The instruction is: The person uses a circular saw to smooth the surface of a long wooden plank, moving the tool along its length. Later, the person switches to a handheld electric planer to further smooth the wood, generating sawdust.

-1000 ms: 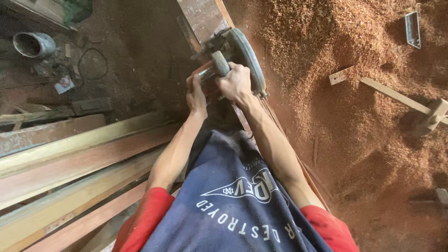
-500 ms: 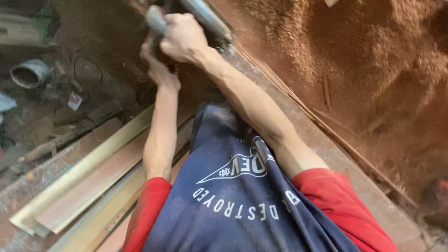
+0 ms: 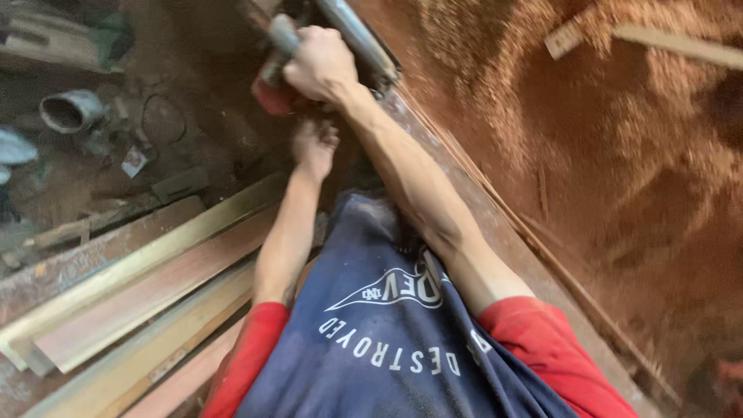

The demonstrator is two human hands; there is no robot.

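While gripped by rt hand point(image 3: 319, 63): 1 saw point(image 3: 340, 39), 1 plank point(image 3: 495, 232).

Sawdust heap point(image 3: 635, 155) right; stacked planks point(image 3: 139, 286), pipe point(image 3: 70, 112) left.

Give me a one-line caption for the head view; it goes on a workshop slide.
Right hand grips a circular saw on a plank; left hand hangs below it, sawdust alongside.

Left of the circular saw point(image 3: 340, 39): stacked planks point(image 3: 139, 286), metal pipe point(image 3: 70, 111), scrap. Right: sawdust heap point(image 3: 619, 155), low and open above.
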